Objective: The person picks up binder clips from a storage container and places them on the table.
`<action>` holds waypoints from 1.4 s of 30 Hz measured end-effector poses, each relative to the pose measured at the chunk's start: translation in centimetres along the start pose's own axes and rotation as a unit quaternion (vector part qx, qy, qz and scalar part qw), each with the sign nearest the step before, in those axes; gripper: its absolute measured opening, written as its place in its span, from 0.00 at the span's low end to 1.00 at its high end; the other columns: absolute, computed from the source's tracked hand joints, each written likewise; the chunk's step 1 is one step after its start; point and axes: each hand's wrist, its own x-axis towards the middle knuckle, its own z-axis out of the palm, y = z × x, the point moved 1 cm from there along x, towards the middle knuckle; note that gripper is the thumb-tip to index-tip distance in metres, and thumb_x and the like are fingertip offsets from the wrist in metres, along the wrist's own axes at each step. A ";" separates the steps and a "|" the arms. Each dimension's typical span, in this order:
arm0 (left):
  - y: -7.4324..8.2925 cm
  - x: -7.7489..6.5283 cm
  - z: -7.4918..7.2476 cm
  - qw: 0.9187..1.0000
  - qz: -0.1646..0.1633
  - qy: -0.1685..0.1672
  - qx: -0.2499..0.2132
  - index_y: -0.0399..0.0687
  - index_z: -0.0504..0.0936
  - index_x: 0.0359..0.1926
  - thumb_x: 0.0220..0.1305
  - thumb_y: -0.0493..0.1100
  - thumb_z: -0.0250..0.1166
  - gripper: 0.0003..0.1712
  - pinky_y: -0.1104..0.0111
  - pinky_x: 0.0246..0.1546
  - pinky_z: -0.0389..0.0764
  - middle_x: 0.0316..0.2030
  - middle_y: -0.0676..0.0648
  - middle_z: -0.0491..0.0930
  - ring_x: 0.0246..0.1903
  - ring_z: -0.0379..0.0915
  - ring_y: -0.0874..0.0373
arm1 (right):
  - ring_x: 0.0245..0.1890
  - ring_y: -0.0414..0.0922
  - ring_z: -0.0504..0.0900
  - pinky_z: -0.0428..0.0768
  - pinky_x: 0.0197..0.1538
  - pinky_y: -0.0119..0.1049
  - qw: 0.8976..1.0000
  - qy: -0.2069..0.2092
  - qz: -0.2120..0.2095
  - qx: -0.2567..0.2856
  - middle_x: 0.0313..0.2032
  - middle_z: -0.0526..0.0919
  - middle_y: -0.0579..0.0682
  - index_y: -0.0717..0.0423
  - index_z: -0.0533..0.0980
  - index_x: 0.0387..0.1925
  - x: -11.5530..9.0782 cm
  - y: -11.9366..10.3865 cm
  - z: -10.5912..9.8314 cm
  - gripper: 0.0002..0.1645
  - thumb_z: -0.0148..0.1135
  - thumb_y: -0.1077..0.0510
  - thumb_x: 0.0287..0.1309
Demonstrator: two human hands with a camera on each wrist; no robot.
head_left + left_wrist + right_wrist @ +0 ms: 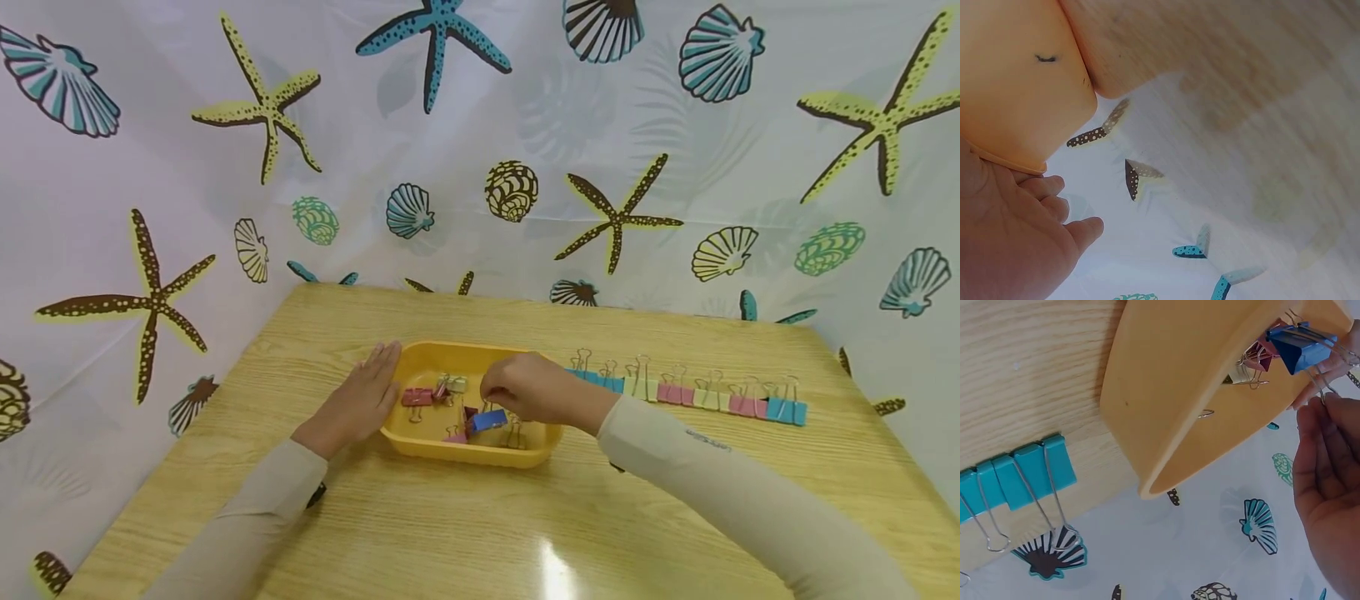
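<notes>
A yellow plastic tray [465, 455] stands mid-table with several binder clips in it. My left hand [358, 402] rests against the tray's left end, its fingers extended along the rim. Over the tray's right side, my right hand [542, 390] pinches a wire handle of a blue binder clip [490, 420] between thumb and fingertips. In the right wrist view that blue clip [1302, 347] hangs at the fingertips, above the other clips. A red clip [417, 397] and a pale yellow clip [453, 383] lie in the left part of the tray, with a pink clip [455, 437] near its front wall.
To the right of the tray runs a row of binder clips, handles up: teal clips [611, 384] nearest the tray, then yellow and pink ones, ending in a blue clip [787, 412]. Behind the wooden table [450, 533] hangs a white curtain [465, 150] printed with starfish and shells.
</notes>
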 end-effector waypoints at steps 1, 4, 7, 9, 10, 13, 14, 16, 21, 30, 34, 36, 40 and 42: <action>0.0 0.0 0.1 1.000 0.001 0.001 0.000 0.36 0.40 0.75 0.77 0.48 0.39 0.35 0.44 0.69 0.46 0.75 0.40 0.42 0.74 0.35 0.43 | 0.31 0.38 0.81 0.80 0.37 0.29 1.000 0.006 0.007 0.007 0.34 0.85 0.47 0.54 0.83 0.35 -0.2 0.1 -0.1 0.07 0.59 0.64 0.63; -0.1 0.0 0.2 1.000 0.003 0.003 -0.001 0.36 0.40 0.75 0.77 0.48 0.40 0.35 0.43 0.69 0.46 0.75 0.40 0.42 0.74 0.35 0.43 | 0.32 0.38 0.82 0.80 0.36 0.29 0.999 0.023 0.023 0.013 0.35 0.86 0.47 0.54 0.83 0.36 -0.8 0.4 -0.3 0.06 0.61 0.63 0.62; -0.1 0.1 0.2 1.000 0.006 0.005 -0.001 0.36 0.40 0.75 0.77 0.48 0.40 0.35 0.43 0.69 0.46 0.75 0.40 0.42 0.74 0.35 0.43 | 0.32 0.37 0.82 0.80 0.37 0.29 0.998 0.041 0.038 0.029 0.36 0.86 0.46 0.54 0.83 0.37 -1.5 0.9 -0.5 0.05 0.62 0.62 0.61; -0.1 0.0 0.2 1.000 0.005 0.004 0.000 0.37 0.40 0.75 0.77 0.48 0.40 0.35 0.44 0.69 0.46 0.75 0.40 0.41 0.74 0.35 0.43 | 0.32 0.37 0.83 0.80 0.37 0.29 0.997 0.054 0.047 0.043 0.35 0.86 0.46 0.54 0.83 0.37 -1.9 1.0 -0.7 0.05 0.63 0.63 0.60; -0.1 0.0 0.2 1.000 0.004 0.004 0.000 0.37 0.40 0.75 0.77 0.48 0.40 0.35 0.44 0.69 0.46 0.75 0.40 0.41 0.74 0.35 0.43 | 0.32 0.37 0.83 0.80 0.36 0.29 0.995 0.059 0.054 0.052 0.35 0.86 0.46 0.55 0.83 0.37 -2.1 1.1 -0.9 0.05 0.63 0.62 0.60; -0.1 0.0 0.1 1.000 0.004 0.004 0.000 0.36 0.40 0.75 0.77 0.47 0.40 0.35 0.44 0.69 0.47 0.75 0.40 0.42 0.74 0.35 0.43 | 0.31 0.37 0.82 0.80 0.35 0.29 0.991 0.077 0.078 0.076 0.34 0.86 0.47 0.57 0.83 0.38 -2.6 1.2 -1.5 0.06 0.64 0.62 0.60; 0.0 0.0 0.1 1.000 0.005 0.005 -0.001 0.36 0.40 0.75 0.77 0.47 0.40 0.35 0.44 0.69 0.47 0.75 0.39 0.42 0.74 0.35 0.42 | 0.31 0.37 0.82 0.80 0.35 0.30 0.989 0.083 0.087 0.081 0.34 0.86 0.46 0.57 0.84 0.38 -2.7 1.3 -1.6 0.06 0.64 0.62 0.60; 0.0 -0.1 0.1 1.000 0.006 0.005 -0.001 0.35 0.40 0.75 0.77 0.46 0.40 0.34 0.44 0.69 0.47 0.74 0.38 0.42 0.73 0.36 0.42 | 0.29 0.36 0.81 0.80 0.35 0.30 0.986 0.096 0.104 0.087 0.32 0.86 0.46 0.57 0.84 0.37 -3.1 1.6 -1.9 0.06 0.64 0.61 0.60; 0.1 -0.2 -0.1 1.000 0.007 0.000 -0.008 0.35 0.40 0.75 0.77 0.46 0.39 0.34 0.44 0.69 0.47 0.75 0.38 0.41 0.73 0.35 0.42 | 0.28 0.36 0.78 0.79 0.35 0.32 0.975 0.135 0.149 0.092 0.31 0.85 0.45 0.55 0.84 0.37 -4.5 2.7 -2.4 0.05 0.63 0.61 0.61; 0.0 -0.1 0.0 1.000 0.009 0.003 0.000 0.36 0.40 0.75 0.77 0.47 0.39 0.34 0.44 0.69 0.47 0.75 0.39 0.41 0.74 0.35 0.43 | 0.28 0.42 0.79 0.78 0.32 0.34 0.945 0.179 0.252 0.104 0.34 0.85 0.51 0.58 0.83 0.38 -8.6 5.2 -2.1 0.07 0.61 0.61 0.63; 0.0 -0.1 0.0 1.000 0.009 0.004 0.001 0.36 0.40 0.75 0.77 0.47 0.39 0.34 0.44 0.69 0.47 0.75 0.39 0.42 0.74 0.35 0.43 | 0.26 0.41 0.78 0.77 0.30 0.33 0.941 0.157 0.279 0.106 0.33 0.85 0.53 0.59 0.83 0.38 -10.1 6.3 -1.1 0.07 0.60 0.62 0.63; 0.0 -0.1 0.0 1.000 0.010 0.004 0.000 0.36 0.40 0.75 0.77 0.46 0.40 0.34 0.44 0.69 0.47 0.75 0.39 0.42 0.73 0.35 0.42 | 0.24 0.39 0.76 0.76 0.29 0.33 0.944 0.134 0.281 0.112 0.32 0.85 0.53 0.60 0.83 0.37 -10.6 6.8 -0.3 0.07 0.60 0.62 0.63; 0.1 -0.1 -0.1 1.000 0.011 0.005 -0.002 0.35 0.41 0.75 0.77 0.46 0.40 0.34 0.44 0.69 0.48 0.75 0.38 0.42 0.73 0.36 0.42 | 0.21 0.37 0.73 0.75 0.27 0.32 0.951 0.085 0.268 0.126 0.28 0.83 0.49 0.60 0.82 0.35 -11.2 7.6 1.5 0.06 0.60 0.64 0.63; 0.2 -0.1 -0.2 1.000 0.013 0.005 -0.002 0.35 0.41 0.74 0.77 0.46 0.40 0.34 0.44 0.69 0.48 0.74 0.38 0.43 0.73 0.36 0.42 | 0.21 0.36 0.72 0.75 0.26 0.31 0.954 0.067 0.261 0.132 0.26 0.81 0.45 0.59 0.82 0.33 -11.3 7.8 2.2 0.05 0.60 0.64 0.63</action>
